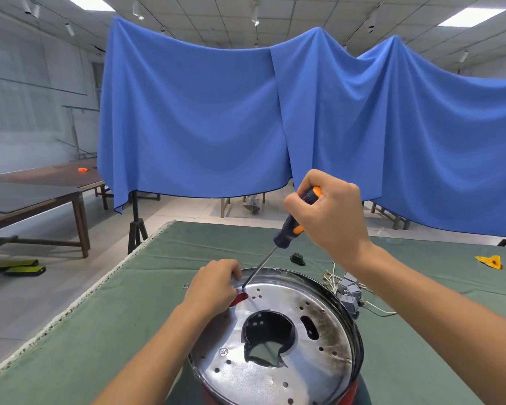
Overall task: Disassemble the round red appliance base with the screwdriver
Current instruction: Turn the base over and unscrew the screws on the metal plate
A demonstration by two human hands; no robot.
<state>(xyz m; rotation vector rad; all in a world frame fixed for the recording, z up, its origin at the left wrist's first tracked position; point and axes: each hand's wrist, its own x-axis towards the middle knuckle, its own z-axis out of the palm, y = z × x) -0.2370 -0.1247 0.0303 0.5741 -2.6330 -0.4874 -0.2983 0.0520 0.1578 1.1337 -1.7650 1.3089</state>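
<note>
The round red appliance base (292, 372) stands on the green table cloth, its shiny metal plate facing up with a ragged hole in the middle. My right hand (330, 214) grips the black and orange screwdriver (294, 222), tilted, its tip touching the plate near the far left rim. My left hand (216, 283) rests curled on that rim right beside the tip, holding the base; its fingertips are partly hidden.
A grey wired part (348, 293) lies against the base's right side. A small black part (298, 258) sits beyond it, a yellow scrap (490, 262) at far right, tiny screws (186, 285) left of my hand. The table's left edge (100, 287) runs diagonally.
</note>
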